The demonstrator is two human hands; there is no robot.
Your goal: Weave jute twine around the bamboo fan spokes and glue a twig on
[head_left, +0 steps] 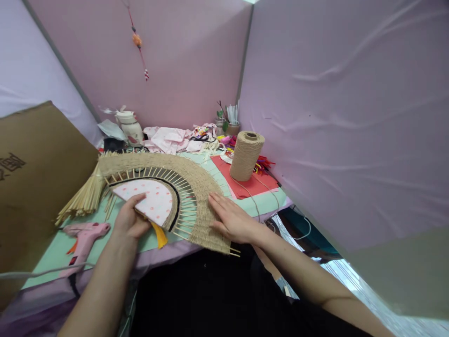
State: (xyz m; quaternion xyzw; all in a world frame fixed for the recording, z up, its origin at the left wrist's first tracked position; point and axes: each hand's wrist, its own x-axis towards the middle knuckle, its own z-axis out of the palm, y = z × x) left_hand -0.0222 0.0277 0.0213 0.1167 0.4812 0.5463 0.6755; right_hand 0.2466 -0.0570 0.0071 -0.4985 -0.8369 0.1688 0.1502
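Below, green tabletop (56, 255), woven fan (164, 199) over it, pink wall (192, 61) behind.

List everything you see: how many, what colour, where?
table: 1, pale green, below
woven fan: 1, tan and white, table's front
tassel: 1, yellow, below fan
sheet: 1, red, table's right
twine spool: 1, tan, on sheet
glue gun: 1, pink, front left
sticks: many, yellowish, left
cardboard: 1, brown, far left
bottle: 1, cream, back left
cloth: uncountable, pinkish, back
clutter: uncountable, mixed, back
walls: 3, pink and lilac, around
ornament: 1, orange, back wall
left hand: 1, bare, gripping fan
right hand: 1, bare, flat on fan
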